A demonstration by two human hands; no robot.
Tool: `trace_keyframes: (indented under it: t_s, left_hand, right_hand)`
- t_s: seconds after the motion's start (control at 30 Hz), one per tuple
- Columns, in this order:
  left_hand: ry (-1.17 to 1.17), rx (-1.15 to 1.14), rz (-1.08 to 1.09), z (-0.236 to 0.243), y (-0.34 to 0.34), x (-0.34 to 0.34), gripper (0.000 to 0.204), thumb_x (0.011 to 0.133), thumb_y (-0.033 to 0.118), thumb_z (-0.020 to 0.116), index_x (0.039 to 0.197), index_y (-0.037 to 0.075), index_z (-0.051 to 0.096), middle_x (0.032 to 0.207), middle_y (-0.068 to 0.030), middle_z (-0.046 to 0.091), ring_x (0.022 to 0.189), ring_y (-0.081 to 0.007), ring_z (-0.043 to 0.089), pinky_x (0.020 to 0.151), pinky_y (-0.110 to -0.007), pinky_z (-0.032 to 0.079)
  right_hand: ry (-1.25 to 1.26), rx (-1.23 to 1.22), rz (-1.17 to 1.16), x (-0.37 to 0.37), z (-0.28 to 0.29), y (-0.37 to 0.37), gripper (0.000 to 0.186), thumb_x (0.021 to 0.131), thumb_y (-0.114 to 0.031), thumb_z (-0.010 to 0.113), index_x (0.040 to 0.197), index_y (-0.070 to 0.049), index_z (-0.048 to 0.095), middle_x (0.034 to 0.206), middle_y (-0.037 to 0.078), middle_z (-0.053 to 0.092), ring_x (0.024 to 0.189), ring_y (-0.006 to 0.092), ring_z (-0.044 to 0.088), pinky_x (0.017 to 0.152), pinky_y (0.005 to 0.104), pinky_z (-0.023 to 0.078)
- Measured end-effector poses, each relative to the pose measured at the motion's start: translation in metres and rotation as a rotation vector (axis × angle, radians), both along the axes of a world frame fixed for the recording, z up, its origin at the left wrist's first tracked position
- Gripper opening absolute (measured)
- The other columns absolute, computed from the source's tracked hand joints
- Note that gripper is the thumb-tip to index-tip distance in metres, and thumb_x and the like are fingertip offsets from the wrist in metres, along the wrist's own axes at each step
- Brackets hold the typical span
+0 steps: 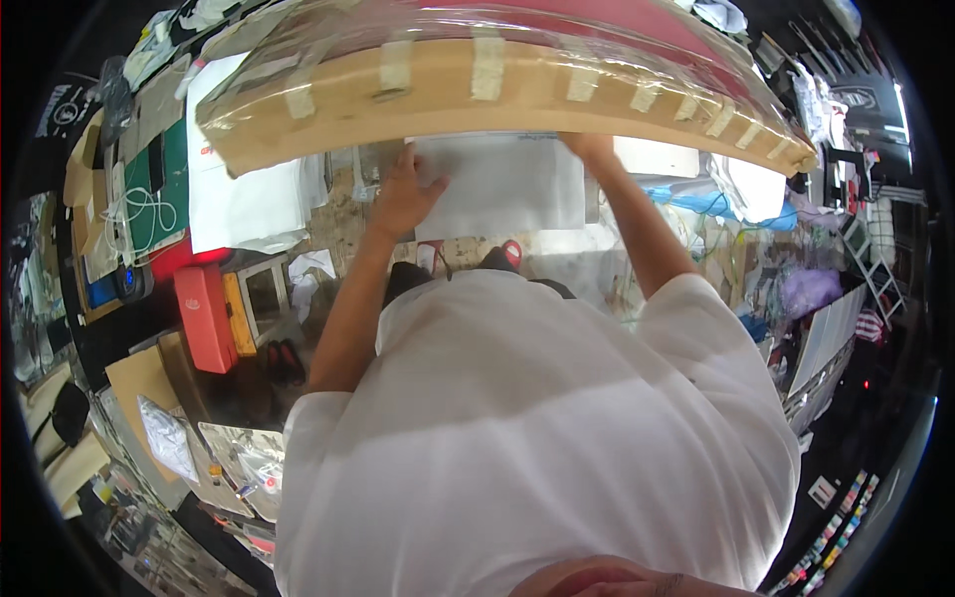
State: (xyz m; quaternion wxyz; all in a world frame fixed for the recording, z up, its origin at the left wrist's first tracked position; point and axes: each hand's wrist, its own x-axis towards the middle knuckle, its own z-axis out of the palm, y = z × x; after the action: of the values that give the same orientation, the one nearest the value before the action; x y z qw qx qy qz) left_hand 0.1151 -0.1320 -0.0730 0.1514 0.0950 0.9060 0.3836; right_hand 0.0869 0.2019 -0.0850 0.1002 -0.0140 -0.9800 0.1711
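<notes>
A white, slightly translucent sheet (507,189) lies in front of me, its far edge running under a cardboard panel. My left hand (406,194) rests at the sheet's left edge, with thumb and forefinger apart and nothing visible between them. At the sheet's far right corner is my right hand (591,149). Its fingers pass behind the cardboard panel, so their grip is hidden. The brown cardboard panel (438,109) hangs across the top of the view, with clear film and strips of tape over it.
Left of the sheet lies a stack of white paper (234,204), beside a green cutting mat (171,189) with a white cable. A red box (206,318) stands nearer on the left. Blue plastic (696,199) and white sheets (748,189) lie to the right.
</notes>
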Motion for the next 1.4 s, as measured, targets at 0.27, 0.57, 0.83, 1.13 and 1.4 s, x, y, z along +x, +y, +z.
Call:
trace_keyframes:
  t_s: [0.27, 0.57, 0.83, 1.13, 1.4]
  left_hand:
    - [0.133, 0.031, 0.004, -0.016, 0.007, 0.0, 0.069, 0.078, 0.029, 0.076, 0.131, -0.003, 0.045, 0.118, -0.0244, 0.057, 0.111, -0.0391, 0.053, 0.095, -0.046, 0.044]
    - [0.013, -0.017, -0.004, -0.014, 0.006, -0.005, 0.073, 0.078, 0.031, 0.072, 0.134, -0.003, 0.041, 0.133, -0.0295, 0.043, 0.125, -0.0447, 0.042, 0.106, -0.047, 0.036]
    - [0.163, 0.03, 0.077, -0.012, 0.015, 0.001, 0.066, 0.076, 0.024, 0.071, 0.129, -0.005, 0.046, 0.131, -0.0264, 0.046, 0.122, -0.0415, 0.045, 0.104, -0.045, 0.039]
    - [0.212, 0.003, 0.125, -0.031, 0.026, -0.012, 0.058, 0.075, 0.017, 0.067, 0.126, -0.002, 0.049, 0.128, -0.0216, 0.051, 0.123, -0.0403, 0.043, 0.107, -0.043, 0.036]
    - [0.324, 0.021, 0.106, -0.057, 0.019, -0.012, 0.054, 0.073, 0.009, 0.063, 0.125, 0.0, 0.052, 0.12, -0.0178, 0.056, 0.112, -0.0401, 0.048, 0.099, -0.046, 0.04]
  right_hand:
    - [0.506, -0.134, 0.146, -0.048, -0.036, -0.146, 0.026, 0.08, -0.019, 0.064, 0.104, -0.01, 0.069, 0.109, 0.015, 0.065, 0.103, 0.0381, 0.059, 0.086, 0.0496, 0.047]
    - [0.347, -0.076, 0.102, -0.033, -0.018, -0.058, 0.017, 0.078, -0.022, 0.067, 0.09, -0.011, 0.07, 0.085, 0.012, 0.068, 0.084, 0.034, 0.064, 0.072, 0.0489, 0.05]
    - [0.059, -0.122, 0.26, 0.011, -0.003, -0.104, 0.042, 0.068, -0.007, 0.07, 0.109, -0.017, 0.063, 0.121, 0.02, 0.054, 0.105, 0.0425, 0.056, 0.088, 0.0466, 0.051]
    - [-0.116, 0.078, 0.376, -0.08, 0.027, -0.156, 0.04, 0.074, -0.022, 0.073, 0.111, -0.013, 0.063, 0.117, 0.018, 0.057, 0.107, 0.0389, 0.057, 0.092, 0.0457, 0.048]
    - [-0.028, -0.002, 0.39, -0.026, 0.014, -0.155, 0.056, 0.069, -0.021, 0.078, 0.121, -0.022, 0.057, 0.124, 0.024, 0.045, 0.106, 0.0444, 0.051, 0.09, 0.0517, 0.048]
